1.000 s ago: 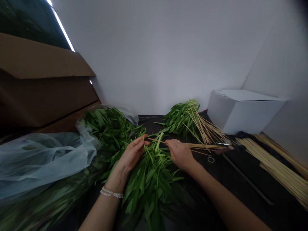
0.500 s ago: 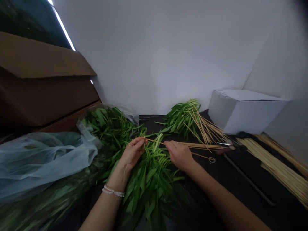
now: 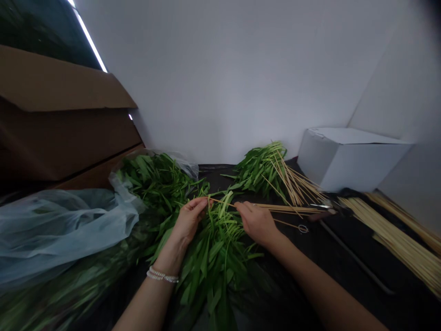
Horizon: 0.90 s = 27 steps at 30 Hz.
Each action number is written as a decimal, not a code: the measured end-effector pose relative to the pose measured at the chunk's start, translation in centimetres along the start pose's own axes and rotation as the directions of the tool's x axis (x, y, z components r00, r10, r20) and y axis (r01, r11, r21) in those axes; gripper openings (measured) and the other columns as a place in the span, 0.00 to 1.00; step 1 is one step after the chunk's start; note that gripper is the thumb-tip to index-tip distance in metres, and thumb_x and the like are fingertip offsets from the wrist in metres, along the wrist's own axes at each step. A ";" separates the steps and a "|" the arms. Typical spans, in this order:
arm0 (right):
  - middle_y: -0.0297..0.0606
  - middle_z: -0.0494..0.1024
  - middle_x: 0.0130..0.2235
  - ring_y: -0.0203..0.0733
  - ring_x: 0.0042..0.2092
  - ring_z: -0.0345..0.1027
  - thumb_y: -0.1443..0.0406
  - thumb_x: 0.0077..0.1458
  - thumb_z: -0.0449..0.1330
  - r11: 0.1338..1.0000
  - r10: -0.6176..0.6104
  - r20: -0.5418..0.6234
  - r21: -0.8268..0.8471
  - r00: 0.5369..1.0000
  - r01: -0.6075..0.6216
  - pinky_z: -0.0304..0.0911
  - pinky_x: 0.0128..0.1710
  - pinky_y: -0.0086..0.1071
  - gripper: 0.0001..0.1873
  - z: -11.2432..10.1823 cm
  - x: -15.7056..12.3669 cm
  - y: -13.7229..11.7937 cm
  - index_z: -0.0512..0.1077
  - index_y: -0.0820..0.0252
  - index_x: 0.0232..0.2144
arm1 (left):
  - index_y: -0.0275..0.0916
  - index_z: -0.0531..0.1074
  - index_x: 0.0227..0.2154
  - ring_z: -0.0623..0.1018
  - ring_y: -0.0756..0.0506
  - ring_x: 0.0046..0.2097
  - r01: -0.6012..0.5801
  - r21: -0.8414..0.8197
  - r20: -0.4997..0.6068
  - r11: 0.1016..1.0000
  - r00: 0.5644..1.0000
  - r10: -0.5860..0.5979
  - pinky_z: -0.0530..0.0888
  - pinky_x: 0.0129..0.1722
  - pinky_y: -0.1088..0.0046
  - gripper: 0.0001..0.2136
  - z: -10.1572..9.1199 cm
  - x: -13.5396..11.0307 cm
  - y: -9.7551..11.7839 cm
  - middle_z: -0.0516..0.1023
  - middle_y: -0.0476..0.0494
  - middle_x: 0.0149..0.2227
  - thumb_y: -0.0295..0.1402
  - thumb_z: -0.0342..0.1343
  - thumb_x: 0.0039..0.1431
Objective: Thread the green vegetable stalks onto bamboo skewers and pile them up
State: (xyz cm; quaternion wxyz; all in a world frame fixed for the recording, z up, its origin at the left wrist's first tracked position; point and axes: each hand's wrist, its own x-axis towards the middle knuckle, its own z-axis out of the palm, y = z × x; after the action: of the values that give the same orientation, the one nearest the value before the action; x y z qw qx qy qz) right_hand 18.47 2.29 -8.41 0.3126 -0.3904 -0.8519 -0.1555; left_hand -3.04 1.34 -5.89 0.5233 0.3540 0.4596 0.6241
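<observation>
My right hand [image 3: 257,221] is closed round a thin bamboo skewer [image 3: 220,201] that points left. With thumb and forefinger together, my left hand [image 3: 190,218] pinches a green leafy stem [image 3: 208,202] at the skewer's tip; the fingers partly hide that spot. Below and between both hands lies a bunch of long-leaved greens [image 3: 215,257], its pale cut stems towards the skewer. Several more skewers [image 3: 285,208] lie just right of my right hand, and a skewer with a looped end [image 3: 303,228] is nearby.
Greens threaded on skewers [image 3: 263,168] lie at the back by the wall. More greens [image 3: 155,177] spill from a clear plastic bag [image 3: 69,230] at left, beside a cardboard box [image 3: 65,138]. A white box [image 3: 358,161] and bundled bamboo sticks [image 3: 396,239] are at right.
</observation>
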 end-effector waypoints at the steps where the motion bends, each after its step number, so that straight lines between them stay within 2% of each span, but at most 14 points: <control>1: 0.36 0.74 0.34 0.38 0.33 0.67 0.73 0.57 0.51 1.000 -0.003 -0.003 -0.003 1.000 0.003 0.53 0.30 0.31 0.16 0.0 0.0 0.0 0.70 0.61 0.46 | 0.36 0.80 0.29 0.76 0.52 0.31 -0.007 0.004 0.000 1.000 1.000 0.007 0.68 0.30 0.81 0.16 0.0 0.0 0.0 0.82 0.45 0.30 0.37 0.73 0.35; 6: 0.36 0.74 0.33 0.38 0.33 0.66 0.73 0.57 0.51 1.000 -0.016 -0.022 -0.011 1.000 0.016 0.53 0.29 0.31 0.17 -0.1 0.0 0.0 0.70 0.61 0.47 | 0.36 0.80 0.30 0.75 0.53 0.31 -0.002 -0.039 0.000 0.999 1.000 0.002 0.67 0.28 0.81 0.17 -0.1 0.0 0.0 0.82 0.46 0.30 0.34 0.73 0.33; 11: 0.36 0.74 0.33 0.37 0.32 0.66 0.73 0.56 0.51 0.999 -0.036 -0.044 -0.013 0.998 0.035 0.53 0.30 0.31 0.17 -0.1 0.0 0.0 0.70 0.62 0.47 | 0.36 0.81 0.31 0.77 0.51 0.34 0.041 -0.093 -0.021 0.995 0.999 -0.043 0.70 0.34 0.78 0.19 -0.1 0.1 0.1 0.82 0.45 0.31 0.32 0.74 0.29; 17: 0.37 0.74 0.33 0.37 0.32 0.66 0.73 0.56 0.51 0.999 -0.033 -0.047 -0.014 0.998 0.033 0.53 0.30 0.31 0.17 -0.1 0.0 -0.1 0.70 0.61 0.47 | 0.36 0.81 0.29 0.74 0.54 0.30 0.012 -0.116 -0.081 0.993 0.996 -0.021 0.69 0.29 0.81 0.19 0.0 0.2 0.2 0.81 0.47 0.28 0.31 0.75 0.26; 27: 0.37 0.74 0.32 0.38 0.32 0.65 0.73 0.56 0.50 0.999 -0.029 -0.047 -0.015 0.998 0.028 0.54 0.30 0.31 0.18 -0.1 0.0 -0.2 0.70 0.63 0.48 | 0.38 0.81 0.28 0.74 0.53 0.30 -0.032 -0.069 -0.082 0.997 0.996 0.026 0.68 0.30 0.80 0.18 0.1 0.1 0.1 0.81 0.47 0.28 0.33 0.75 0.27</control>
State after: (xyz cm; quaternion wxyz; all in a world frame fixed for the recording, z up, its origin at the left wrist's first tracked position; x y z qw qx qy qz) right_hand 18.39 2.11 -8.36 0.3273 -0.3768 -0.8487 -0.1753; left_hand -3.02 1.47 -5.79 0.5074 0.3163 0.4529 0.6613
